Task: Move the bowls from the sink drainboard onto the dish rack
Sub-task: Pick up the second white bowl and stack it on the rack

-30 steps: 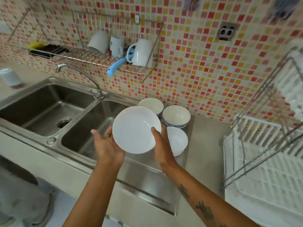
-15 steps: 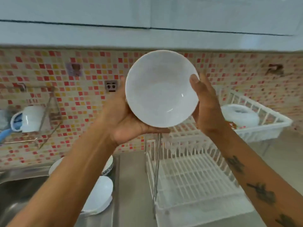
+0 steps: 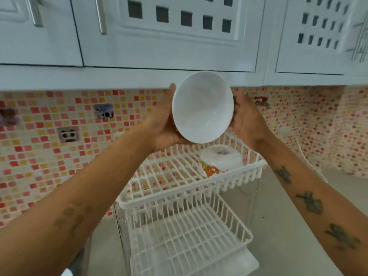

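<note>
A plain white bowl (image 3: 202,107) is held up in the air with its open side facing me. My left hand (image 3: 162,124) grips its left edge and my right hand (image 3: 248,121) grips its right edge. It hangs above the top tier of a white two-tier dish rack (image 3: 179,202). At the back right of that top tier, a white bowl (image 3: 221,159) lies upside down beside a dish with an orange flower pattern (image 3: 210,170). The sink drainboard and the other bowls are out of view.
White wall cabinets (image 3: 179,36) hang close above the bowl. A red and yellow mosaic tile wall (image 3: 49,146) with a socket stands behind the rack. The grey counter (image 3: 288,226) runs to the right of the rack. The rack's lower tier (image 3: 189,236) holds nothing.
Both hands carried the bowl from over the sink drainboard to the right and up, over the rack's top tier. The view swung right and upward, so the sink left the frame.
</note>
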`<state>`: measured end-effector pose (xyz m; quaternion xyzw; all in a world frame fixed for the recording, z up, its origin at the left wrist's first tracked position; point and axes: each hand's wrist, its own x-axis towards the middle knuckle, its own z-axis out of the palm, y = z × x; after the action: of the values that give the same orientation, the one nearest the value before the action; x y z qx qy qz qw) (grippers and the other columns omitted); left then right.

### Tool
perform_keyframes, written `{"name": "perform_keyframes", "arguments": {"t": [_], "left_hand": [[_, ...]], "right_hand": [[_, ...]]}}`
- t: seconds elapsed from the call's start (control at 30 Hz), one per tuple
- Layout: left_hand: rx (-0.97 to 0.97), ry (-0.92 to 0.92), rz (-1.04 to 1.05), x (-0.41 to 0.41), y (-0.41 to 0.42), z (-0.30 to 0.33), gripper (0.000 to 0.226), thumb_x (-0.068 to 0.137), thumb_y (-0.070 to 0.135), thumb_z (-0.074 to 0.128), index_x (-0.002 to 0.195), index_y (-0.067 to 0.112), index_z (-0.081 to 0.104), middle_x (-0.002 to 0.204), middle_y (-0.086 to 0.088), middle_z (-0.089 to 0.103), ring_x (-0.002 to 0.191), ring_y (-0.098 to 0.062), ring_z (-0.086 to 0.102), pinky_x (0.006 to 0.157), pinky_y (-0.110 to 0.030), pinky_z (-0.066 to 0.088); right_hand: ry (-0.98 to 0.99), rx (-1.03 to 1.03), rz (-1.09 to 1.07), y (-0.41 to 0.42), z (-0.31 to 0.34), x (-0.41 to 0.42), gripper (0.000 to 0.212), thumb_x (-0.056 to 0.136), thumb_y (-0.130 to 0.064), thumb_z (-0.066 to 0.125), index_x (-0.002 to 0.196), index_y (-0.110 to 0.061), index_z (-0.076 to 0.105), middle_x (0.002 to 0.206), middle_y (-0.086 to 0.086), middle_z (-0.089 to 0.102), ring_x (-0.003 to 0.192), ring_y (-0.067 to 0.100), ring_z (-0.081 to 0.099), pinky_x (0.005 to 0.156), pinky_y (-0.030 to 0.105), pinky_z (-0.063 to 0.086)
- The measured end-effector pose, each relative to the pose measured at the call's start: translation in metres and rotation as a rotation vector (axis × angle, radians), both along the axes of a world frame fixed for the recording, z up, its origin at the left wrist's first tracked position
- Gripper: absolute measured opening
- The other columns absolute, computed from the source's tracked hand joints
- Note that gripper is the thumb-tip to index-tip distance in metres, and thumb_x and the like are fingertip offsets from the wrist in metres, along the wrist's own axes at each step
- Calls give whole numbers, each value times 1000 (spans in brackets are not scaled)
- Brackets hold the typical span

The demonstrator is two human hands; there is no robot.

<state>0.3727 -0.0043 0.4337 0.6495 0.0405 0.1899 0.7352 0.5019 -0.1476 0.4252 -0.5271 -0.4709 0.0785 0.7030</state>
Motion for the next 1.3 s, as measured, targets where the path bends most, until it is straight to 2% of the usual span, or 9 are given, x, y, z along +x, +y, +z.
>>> {"name": "perform_keyframes", "arguments": {"t": [0.2, 0.37, 0.43, 0.6, 0.8, 0.93, 1.17, 1.23, 1.3], "left_hand": [[625, -1, 303, 56, -16, -17, 47, 89, 50, 61, 121, 15, 58, 99, 0, 64, 81, -12, 64, 68, -27, 58], [920, -7, 325, 85, -20, -55, 64, 72, 38, 84, 123, 18, 51, 123, -1, 49, 91, -12, 55, 57, -12, 53], [871, 27, 331, 96, -24, -77, 69, 70, 35, 86, 126, 20, 48, 130, 0, 43, 90, -7, 53, 54, -8, 50], [1022, 132, 344, 101, -10, -99, 78, 67, 44, 86, 130, 23, 45, 134, 0, 42, 114, -15, 45, 82, -16, 38], [1030, 171, 272, 106, -13, -98, 79, 66, 42, 87, 130, 22, 45, 134, 1, 39, 110, -17, 46, 70, -11, 48], [967, 180, 213, 105, -16, -97, 78, 67, 36, 88, 131, 20, 46, 131, 2, 35, 103, -17, 50, 52, -20, 58], [933, 225, 170, 105, -17, -96, 81, 70, 34, 87, 135, 19, 41, 135, 2, 32, 105, -17, 52, 55, -22, 60], [870, 263, 139, 104, -18, -90, 90, 74, 34, 84, 145, 16, 31, 147, 1, 25, 109, -17, 53, 66, -28, 62], [845, 307, 135, 99, -20, -80, 98, 80, 40, 77, 154, 17, 17, 159, 1, 15, 128, -20, 46, 95, -32, 53]], "right_hand": [[85, -304, -136, -19, -6, 68, 68, 98, -55, 10, 117, -12, 59, 121, 12, 64, 109, 23, 61, 104, 38, 45], [-57, -448, -203, -19, -35, 82, 36, 96, -45, 44, 111, -18, 63, 115, 4, 64, 93, 14, 62, 72, 27, 49], [-153, -510, -225, -17, -54, 93, 30, 94, -37, 52, 115, -17, 61, 119, 4, 60, 93, 13, 60, 68, 23, 47], [-221, -544, -232, -9, -77, 97, 37, 90, -36, 60, 124, -21, 56, 123, 0, 60, 101, 16, 61, 68, 20, 46], [-224, -653, -257, -13, -76, 103, 39, 90, -38, 58, 122, -16, 56, 125, 3, 59, 108, 24, 61, 88, 42, 53], [-278, -715, -262, -13, -76, 102, 38, 91, -42, 53, 123, -22, 55, 125, 2, 58, 106, 21, 60, 85, 37, 52], [-317, -731, -295, -12, -79, 103, 39, 90, -46, 51, 125, -27, 55, 128, 0, 57, 105, 18, 57, 84, 33, 49], [-359, -719, -335, -11, -80, 102, 40, 92, -42, 52, 128, -25, 54, 132, 1, 53, 108, 16, 54, 84, 30, 44], [-442, -678, -413, -12, -79, 99, 44, 93, -40, 53, 132, -22, 53, 138, 2, 48, 119, 18, 50, 91, 27, 37]]}}
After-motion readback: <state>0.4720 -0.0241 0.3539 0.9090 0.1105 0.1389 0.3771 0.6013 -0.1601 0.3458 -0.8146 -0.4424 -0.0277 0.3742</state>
